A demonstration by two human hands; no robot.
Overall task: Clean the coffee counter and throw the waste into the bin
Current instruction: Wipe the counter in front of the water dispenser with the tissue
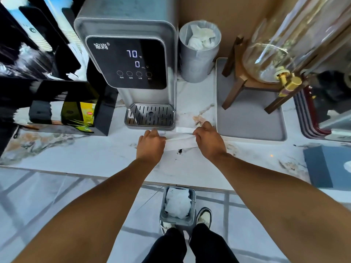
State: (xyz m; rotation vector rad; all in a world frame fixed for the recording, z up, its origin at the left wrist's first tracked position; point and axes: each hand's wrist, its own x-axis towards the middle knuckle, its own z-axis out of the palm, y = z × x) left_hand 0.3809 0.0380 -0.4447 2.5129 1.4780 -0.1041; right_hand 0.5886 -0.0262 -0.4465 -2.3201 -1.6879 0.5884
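Observation:
A folded white paper tissue (180, 142) is stretched flat over the marble counter (95, 156) just in front of the water dispenser. My left hand (151, 146) grips its left end and my right hand (209, 140) grips its right end. A small pile of dark coffee grounds (179, 151) lies on the counter at the tissue's near edge, with a few specks beside it. On the floor below the counter edge stands a grey bin (177, 205) holding crumpled white paper.
The grey water dispenser (131, 61) with its drip tray (150, 115) stands behind my hands. A small lined bin (198, 59) with tissues, a grey tray (248, 118) carrying a glass jar on a wooden stand (269, 59), and a black tea-bag organiser (72, 109) flank it.

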